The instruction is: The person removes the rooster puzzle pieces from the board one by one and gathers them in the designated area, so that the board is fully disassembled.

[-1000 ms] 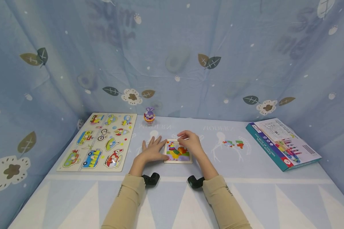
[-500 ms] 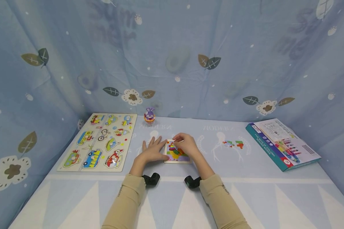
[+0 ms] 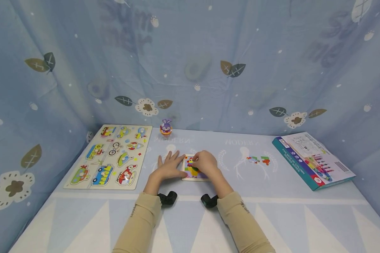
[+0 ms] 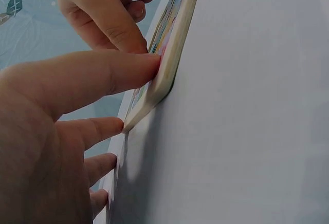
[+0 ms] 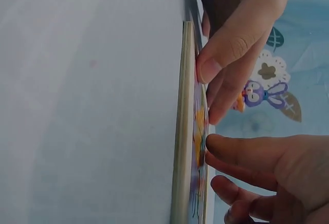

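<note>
A small square picture puzzle (image 3: 197,177) in a pale wooden frame, with a colourful rooster on it, lies flat on the table. My left hand (image 3: 168,169) is spread at its left side, thumb (image 4: 139,67) pressing on the frame's near left corner and the other fingers on the table and the edge. Over the puzzle's upper right part, my right hand (image 3: 206,162) has thumb and fingertips brought together, pinching a puzzle piece at the picture's surface; the piece is mostly hidden by the fingers. Two loose puzzle pieces (image 3: 253,159) lie on the table to the right.
A large wooden vehicle puzzle board (image 3: 111,158) lies at left. Behind stands a small purple rabbit figure (image 3: 166,128) in an orange cup. A teal and white box (image 3: 313,160) sits at far right. A blue patterned curtain (image 3: 190,70) closes the back.
My right hand has moved left and slightly toward me, from the puzzle's upper right edge to over its picture. The left hand stays in place, and the two loose pieces have not moved.
</note>
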Tool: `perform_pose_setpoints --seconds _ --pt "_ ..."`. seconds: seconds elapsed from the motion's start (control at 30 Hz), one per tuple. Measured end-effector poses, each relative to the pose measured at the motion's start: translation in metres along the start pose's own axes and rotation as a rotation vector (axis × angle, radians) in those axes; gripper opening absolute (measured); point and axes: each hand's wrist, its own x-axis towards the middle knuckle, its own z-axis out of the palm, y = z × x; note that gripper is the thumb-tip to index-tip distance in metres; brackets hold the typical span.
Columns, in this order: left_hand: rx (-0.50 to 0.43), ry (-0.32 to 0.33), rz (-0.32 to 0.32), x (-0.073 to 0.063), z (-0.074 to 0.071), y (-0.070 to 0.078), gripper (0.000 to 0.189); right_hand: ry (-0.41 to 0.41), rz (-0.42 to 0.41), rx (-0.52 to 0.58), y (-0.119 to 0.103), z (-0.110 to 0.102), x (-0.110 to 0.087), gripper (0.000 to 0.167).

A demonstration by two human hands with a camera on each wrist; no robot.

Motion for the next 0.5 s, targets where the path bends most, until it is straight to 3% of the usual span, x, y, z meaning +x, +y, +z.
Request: perform_pose_setpoints --seconds 0.23,0.5 --pt "0.004 -0.002 0.002 0.001 0.0009 -0.0004 0.079 0.018 -0.029 -0.025 0.0034 0.0096 0.0095 0.016" --pt "-0.002 0.002 0.005 0.0011 0.0007 -0.0012 0.079 0.038 -0.05 -0.032 -0.0021 0.0033 0.004 0.009"
